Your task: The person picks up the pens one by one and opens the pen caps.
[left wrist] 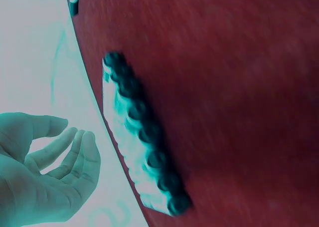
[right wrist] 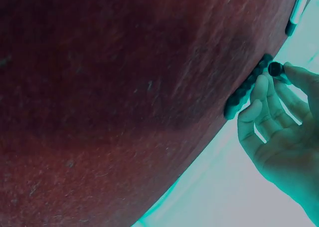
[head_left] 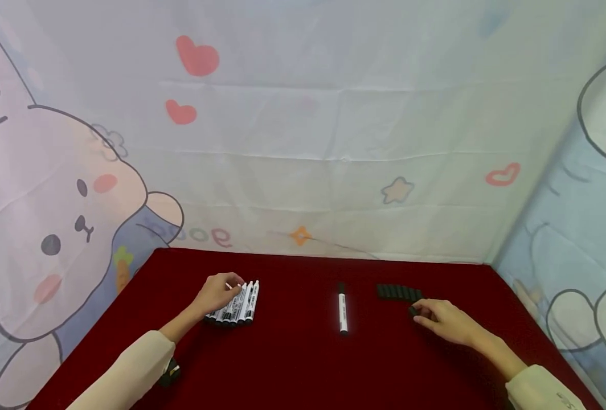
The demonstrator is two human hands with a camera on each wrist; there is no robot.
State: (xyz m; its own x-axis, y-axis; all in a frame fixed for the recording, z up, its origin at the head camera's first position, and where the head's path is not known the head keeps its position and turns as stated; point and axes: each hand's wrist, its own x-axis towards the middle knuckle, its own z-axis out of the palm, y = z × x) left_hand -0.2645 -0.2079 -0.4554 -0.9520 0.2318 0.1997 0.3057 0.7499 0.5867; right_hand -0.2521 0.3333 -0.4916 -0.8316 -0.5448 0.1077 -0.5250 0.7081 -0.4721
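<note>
My left hand (head_left: pixel 221 291) hovers over the far ends of a row of uncapped white markers (head_left: pixel 249 302), whose black ends face me. In the left wrist view the left hand (left wrist: pixel 55 167) has loosely curved fingers with nothing between them, apart from the marker row (left wrist: pixel 137 132). On the right, my right hand (head_left: pixel 446 320) pinches a black marker cap (head_left: pixel 413 311) between thumb and fingers. The right wrist view shows the cap's round end (right wrist: pixel 276 69) at the fingertips. Just beyond it lies a row of black caps (head_left: pixel 398 292).
A white marker with a black cap (head_left: pixel 343 310) lies between the two hands. A small dark object (head_left: pixel 170 373) is partly hidden by the left sleeve. The dark red tablecloth (head_left: pixel 293 364) meets a printed cloth backdrop (head_left: pixel 334 131) behind.
</note>
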